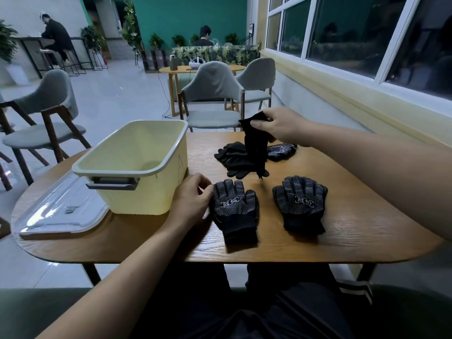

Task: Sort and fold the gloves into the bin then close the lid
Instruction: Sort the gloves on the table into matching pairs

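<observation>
Gloves, bin and lid on a wooden table (362, 223), seen from my seat at its near edge.

My right hand (281, 128) is raised above the far side of the table and pinches a plain black glove (255, 148) by its upper end between thumb and fingers. This glove hangs straight down, and its lower tips reach a loose pile of black gloves (232, 159) lying on the far middle of the table. At the right edge of that pile lies a dotted glove with a white printed mark (281, 150).

My left hand (193, 199) rests on the table just right of the bin, fingers curled. Its fingertips touch the left edge of the left dotted glove (234, 209). Whether they pinch the fabric or only touch it I cannot tell.

Two dotted gloves lie flat on the near middle of the table, side by side but apart. The right dotted glove (300, 204) matches the left one: both have their fingers pointing far, their cuffs toward me, and their white dots and printed mark facing up.

The pale yellow bin (146, 199) stands open on the left half of the table, with a grey handle (112, 185) on its near end. No glove shows inside it. The clear lid (61, 211) lies flat on the table at the near left, touching the bin's base.
</observation>
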